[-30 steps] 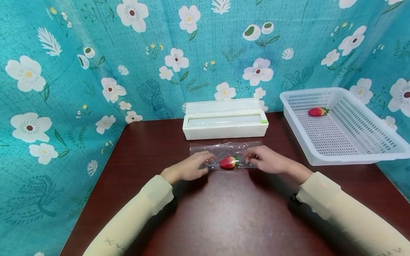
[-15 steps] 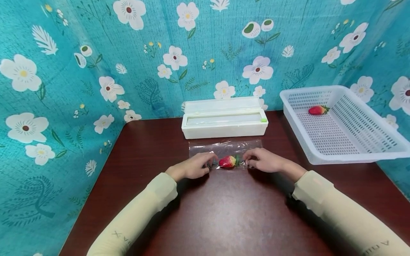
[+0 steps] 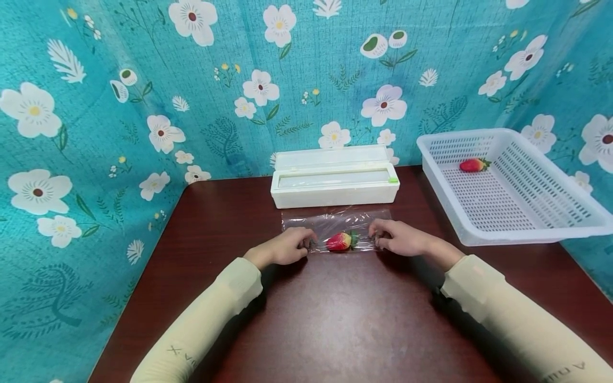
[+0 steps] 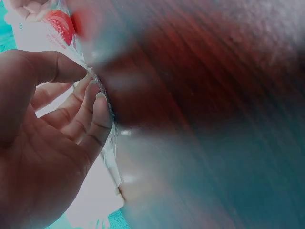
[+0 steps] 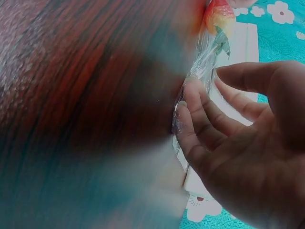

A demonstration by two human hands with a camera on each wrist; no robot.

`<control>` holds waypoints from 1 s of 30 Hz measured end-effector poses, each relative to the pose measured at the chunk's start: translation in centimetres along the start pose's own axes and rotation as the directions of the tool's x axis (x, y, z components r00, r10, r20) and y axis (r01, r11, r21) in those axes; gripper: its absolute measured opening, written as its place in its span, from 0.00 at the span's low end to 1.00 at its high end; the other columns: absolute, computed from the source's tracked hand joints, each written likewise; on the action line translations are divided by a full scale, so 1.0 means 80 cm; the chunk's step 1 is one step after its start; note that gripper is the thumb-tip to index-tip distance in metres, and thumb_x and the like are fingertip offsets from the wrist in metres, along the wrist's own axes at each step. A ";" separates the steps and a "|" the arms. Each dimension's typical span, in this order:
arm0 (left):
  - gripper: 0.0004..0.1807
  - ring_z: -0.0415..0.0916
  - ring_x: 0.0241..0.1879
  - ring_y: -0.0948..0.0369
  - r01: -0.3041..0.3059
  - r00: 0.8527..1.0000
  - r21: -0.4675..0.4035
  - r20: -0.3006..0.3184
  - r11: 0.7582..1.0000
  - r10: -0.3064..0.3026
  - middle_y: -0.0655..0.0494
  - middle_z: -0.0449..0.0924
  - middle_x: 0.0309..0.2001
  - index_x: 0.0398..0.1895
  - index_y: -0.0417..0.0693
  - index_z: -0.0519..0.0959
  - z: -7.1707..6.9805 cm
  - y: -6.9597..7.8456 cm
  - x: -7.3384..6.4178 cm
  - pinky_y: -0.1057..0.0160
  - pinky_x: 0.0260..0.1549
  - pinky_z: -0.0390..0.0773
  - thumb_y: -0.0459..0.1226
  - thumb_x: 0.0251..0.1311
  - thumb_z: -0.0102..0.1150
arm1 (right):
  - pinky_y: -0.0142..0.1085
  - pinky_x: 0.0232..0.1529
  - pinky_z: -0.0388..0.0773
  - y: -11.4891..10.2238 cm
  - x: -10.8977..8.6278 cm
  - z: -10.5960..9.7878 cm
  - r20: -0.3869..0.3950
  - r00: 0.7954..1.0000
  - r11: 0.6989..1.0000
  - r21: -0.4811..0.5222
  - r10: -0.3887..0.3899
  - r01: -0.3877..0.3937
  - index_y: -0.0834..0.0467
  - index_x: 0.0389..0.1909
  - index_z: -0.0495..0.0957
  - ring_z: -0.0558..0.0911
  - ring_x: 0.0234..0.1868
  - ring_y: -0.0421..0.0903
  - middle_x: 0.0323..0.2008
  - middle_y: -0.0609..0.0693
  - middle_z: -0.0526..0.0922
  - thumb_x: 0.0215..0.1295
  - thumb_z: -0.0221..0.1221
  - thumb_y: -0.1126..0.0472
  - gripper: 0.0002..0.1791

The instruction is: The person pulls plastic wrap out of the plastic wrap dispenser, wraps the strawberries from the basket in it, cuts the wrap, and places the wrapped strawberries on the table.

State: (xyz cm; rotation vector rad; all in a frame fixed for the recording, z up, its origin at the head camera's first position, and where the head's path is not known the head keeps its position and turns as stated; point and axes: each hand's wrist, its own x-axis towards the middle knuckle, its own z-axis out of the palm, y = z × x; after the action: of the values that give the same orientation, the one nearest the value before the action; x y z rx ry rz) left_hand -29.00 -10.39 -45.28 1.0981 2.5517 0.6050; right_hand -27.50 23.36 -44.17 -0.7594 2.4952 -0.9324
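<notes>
A red strawberry [image 3: 339, 241] with green leaves lies under a sheet of clear plastic wrap [image 3: 351, 219] on the table, near the sheet's front edge. To its left, my left hand [image 3: 287, 246] pinches the wrap's edge; thumb and fingertips meet at the film in the left wrist view. On the other side is my right hand [image 3: 399, 238]. Its bent fingers [image 5: 188, 131] touch the gathered film near the table, while the thumb stands apart from them in the right wrist view.
Behind the wrap stands a white plastic-wrap dispenser box [image 3: 335, 196] with its lid raised. A white perforated basket [image 3: 471, 234] at the right holds another strawberry [image 3: 474, 165]. The dark wooden table [image 3: 316, 330] ends at a flowered teal curtain [image 3: 215, 96].
My hands came slightly inward toward the strawberry, then drew a little apart again. The film around the strawberry has shifted slightly. Box and basket have not moved.
</notes>
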 end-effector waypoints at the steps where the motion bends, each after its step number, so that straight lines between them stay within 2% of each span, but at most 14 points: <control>1: 0.19 0.72 0.36 0.61 0.004 1.000 -0.002 0.004 1.000 -0.004 0.51 0.79 0.39 0.58 0.39 0.77 0.000 0.000 0.000 0.60 0.42 0.74 0.25 0.63 0.55 | 0.40 0.39 0.75 0.001 0.000 0.001 0.000 1.000 1.000 0.002 -0.005 0.005 0.64 0.50 0.75 0.78 0.36 0.46 0.35 0.54 0.82 0.70 0.53 0.72 0.11; 8: 0.20 0.72 0.37 0.60 0.019 1.000 0.004 0.006 1.000 -0.019 0.52 0.78 0.39 0.59 0.40 0.76 0.002 0.000 0.000 0.58 0.43 0.74 0.26 0.63 0.55 | 0.41 0.42 0.76 0.004 0.004 0.006 0.015 0.998 0.994 -0.090 -0.055 0.056 0.65 0.47 0.80 0.77 0.35 0.43 0.35 0.48 0.82 0.70 0.54 0.72 0.10; 12: 0.20 0.72 0.38 0.59 0.021 1.000 0.024 0.003 0.999 -0.021 0.52 0.77 0.39 0.59 0.42 0.76 0.002 0.002 0.002 0.57 0.45 0.74 0.26 0.64 0.57 | 0.41 0.40 0.72 -0.002 0.008 0.007 0.037 0.997 0.987 -0.143 -0.068 0.073 0.63 0.48 0.78 0.72 0.32 0.43 0.32 0.48 0.76 0.68 0.51 0.75 0.13; 16: 0.22 0.70 0.37 0.59 0.042 0.999 0.056 0.022 0.998 -0.043 0.55 0.75 0.36 0.62 0.46 0.75 0.001 0.006 0.005 0.58 0.42 0.73 0.28 0.66 0.58 | 0.40 0.39 0.68 -0.008 0.011 0.008 0.060 0.996 0.979 -0.185 -0.070 0.080 0.61 0.52 0.77 0.69 0.32 0.43 0.29 0.48 0.71 0.66 0.51 0.75 0.16; 22: 0.25 0.69 0.35 0.60 0.071 0.996 0.085 0.050 0.994 -0.075 0.57 0.72 0.35 0.68 0.51 0.71 0.000 0.010 0.007 0.60 0.40 0.71 0.30 0.69 0.57 | 0.40 0.39 0.68 -0.008 0.011 0.008 0.066 0.996 0.980 -0.181 -0.066 0.077 0.62 0.55 0.77 0.69 0.32 0.43 0.29 0.48 0.70 0.67 0.51 0.75 0.18; 30: 0.26 0.69 0.33 0.60 0.058 0.997 0.013 0.040 0.998 -0.059 0.56 0.72 0.35 0.67 0.51 0.66 0.002 0.009 0.005 0.61 0.37 0.72 0.29 0.68 0.57 | 0.39 0.36 0.68 -0.004 0.010 0.008 0.015 0.999 0.988 -0.150 -0.033 0.034 0.63 0.48 0.77 0.69 0.28 0.43 0.27 0.48 0.72 0.67 0.52 0.73 0.12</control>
State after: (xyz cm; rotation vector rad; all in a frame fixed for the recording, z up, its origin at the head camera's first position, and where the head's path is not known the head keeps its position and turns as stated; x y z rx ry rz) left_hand -28.79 -9.63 -45.10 1.0253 2.5460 0.5484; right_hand -27.68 22.38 -44.50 -0.8539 2.5707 -0.7540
